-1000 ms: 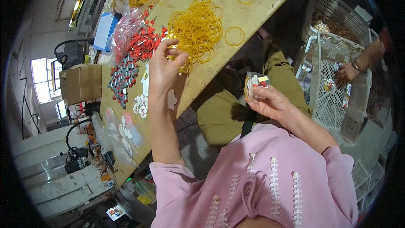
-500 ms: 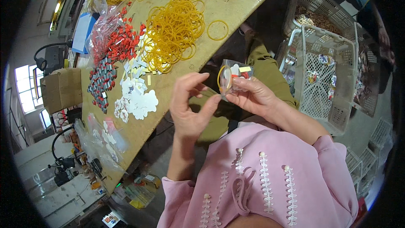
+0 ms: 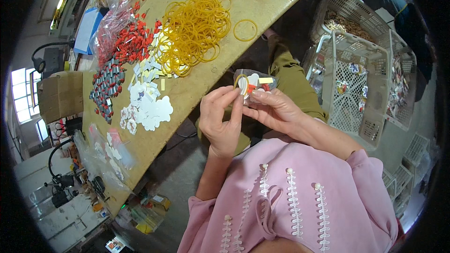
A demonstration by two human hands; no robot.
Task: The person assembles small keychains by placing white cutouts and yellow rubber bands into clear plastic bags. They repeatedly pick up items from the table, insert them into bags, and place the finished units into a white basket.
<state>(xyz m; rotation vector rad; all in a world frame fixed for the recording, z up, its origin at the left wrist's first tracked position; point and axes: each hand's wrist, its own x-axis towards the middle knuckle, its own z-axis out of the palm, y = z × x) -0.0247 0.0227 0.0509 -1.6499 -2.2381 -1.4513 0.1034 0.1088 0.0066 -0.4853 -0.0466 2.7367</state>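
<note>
Above my lap I hold a small clear plastic bag [image 3: 269,85] with white, red, pale yellow and dark pieces inside, and a yellow rubber band at its left end. My right hand [image 3: 276,107] pinches the bag's lower side between thumb and fingers. My left hand [image 3: 222,115] is closed at the bag's left end, fingertips and thumb together on its edge. On the table to the left lie a heap of yellow rubber bands [image 3: 194,28], white cloud-shaped cards [image 3: 154,112], small red pieces [image 3: 129,42] and grey-and-red pieces [image 3: 107,86].
The wooden table [image 3: 262,11] runs diagonally, its edge left of my hands; two loose rubber bands lie near that edge. At right stand plastic baskets, one [image 3: 349,112] with several filled bags. A cardboard box [image 3: 61,96] and desk lamps are at far left.
My left hand's fingers, spread apart before, have come together on the bag's left end. The bag has moved slightly left and tilted. The view has shifted a little.
</note>
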